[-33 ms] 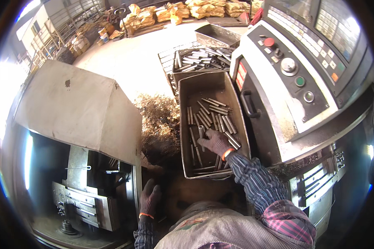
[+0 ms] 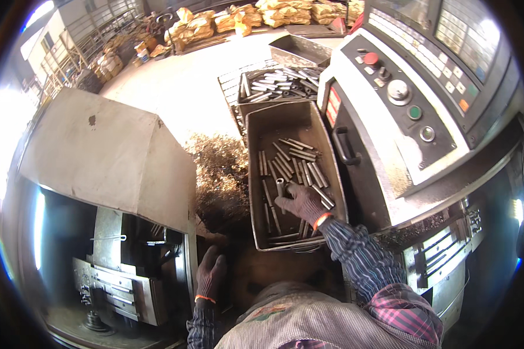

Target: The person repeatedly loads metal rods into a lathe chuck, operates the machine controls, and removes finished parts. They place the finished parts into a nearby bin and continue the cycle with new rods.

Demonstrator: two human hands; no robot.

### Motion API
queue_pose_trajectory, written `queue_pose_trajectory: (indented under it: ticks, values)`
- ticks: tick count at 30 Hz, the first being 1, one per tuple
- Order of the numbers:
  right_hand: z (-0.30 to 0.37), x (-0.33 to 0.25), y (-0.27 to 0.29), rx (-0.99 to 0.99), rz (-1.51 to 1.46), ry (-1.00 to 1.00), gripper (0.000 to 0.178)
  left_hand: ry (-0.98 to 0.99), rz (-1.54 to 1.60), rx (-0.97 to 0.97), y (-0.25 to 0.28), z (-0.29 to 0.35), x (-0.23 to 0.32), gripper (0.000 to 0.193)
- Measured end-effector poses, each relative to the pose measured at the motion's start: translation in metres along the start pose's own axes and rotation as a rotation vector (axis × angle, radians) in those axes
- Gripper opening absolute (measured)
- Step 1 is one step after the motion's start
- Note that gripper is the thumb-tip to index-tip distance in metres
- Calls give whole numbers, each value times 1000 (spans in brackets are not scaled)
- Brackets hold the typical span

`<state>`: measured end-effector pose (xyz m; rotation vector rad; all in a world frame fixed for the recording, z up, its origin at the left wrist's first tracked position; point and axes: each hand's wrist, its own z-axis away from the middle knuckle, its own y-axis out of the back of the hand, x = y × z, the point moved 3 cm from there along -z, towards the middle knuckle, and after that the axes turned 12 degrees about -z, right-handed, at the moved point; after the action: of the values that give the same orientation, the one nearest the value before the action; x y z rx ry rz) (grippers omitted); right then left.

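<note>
My right hand (image 2: 301, 203) is closed on one short metal tube (image 2: 280, 187), held upright at the middle of the near tray (image 2: 256, 174), as it was a moment ago (nothing has shifted); loose tubes (image 2: 300, 163) lie toward twelve o'clock; my left hand (image 2: 211, 273) rests flat, fingers spread and empty, on the machine edge (image 2: 189, 232) at seven o'clock.

tray's (image 2: 256, 174) near rim — under sleeve
</note>
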<state>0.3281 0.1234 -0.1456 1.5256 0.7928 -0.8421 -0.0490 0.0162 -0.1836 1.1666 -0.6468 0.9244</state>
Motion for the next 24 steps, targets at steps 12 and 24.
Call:
queue_pose_trajectory:
  ticks: [12, 24]
  values:
    - [198, -64, 167, 350, -2, 6, 37, -431, 2, -648, -145, 1, 206, 61]
    - [407, 11, 300, 1336, -40, 163, 30, -913, -390, -1075, -263, 91, 293, 50]
